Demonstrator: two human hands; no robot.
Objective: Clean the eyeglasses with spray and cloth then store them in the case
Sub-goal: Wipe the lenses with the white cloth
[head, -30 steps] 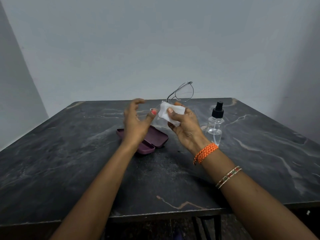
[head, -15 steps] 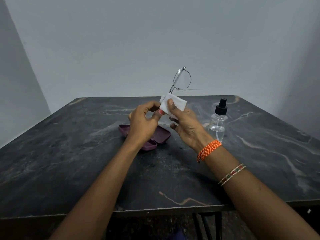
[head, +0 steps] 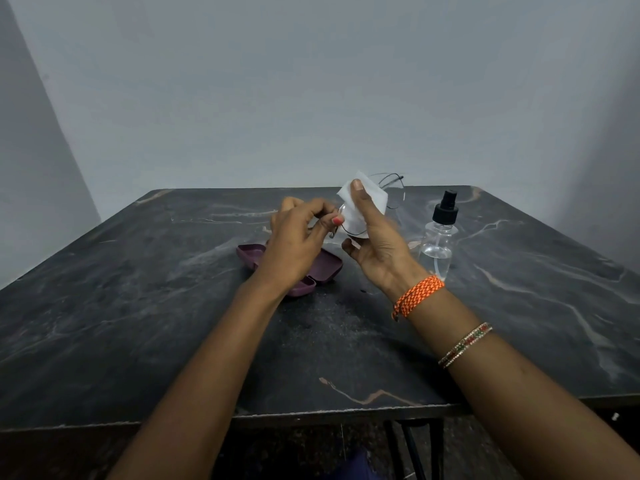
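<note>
Thin wire-rimmed eyeglasses (head: 393,181) are held in the air above the middle of the table. My left hand (head: 298,237) pinches the near rim and hinge between thumb and fingers. My right hand (head: 375,240) presses a white cloth (head: 358,206) around the nearer lens, thumb on top of the cloth. The far lens sticks out to the right of the cloth. The open maroon case (head: 327,268) lies on the table under my left hand, partly hidden by it. A clear spray bottle (head: 438,240) with a black nozzle stands upright to the right of my right hand.
The dark marble-patterned table (head: 138,306) stands against a plain grey wall. Its front edge runs across the lower part of the view, with dark metal legs below. My right wrist wears an orange thread band and thin bangles.
The eyeglasses have turned from standing upright to lying lower and sideways behind the cloth. My left hand has closed on the frame. Both hands have shifted slightly to the right.
</note>
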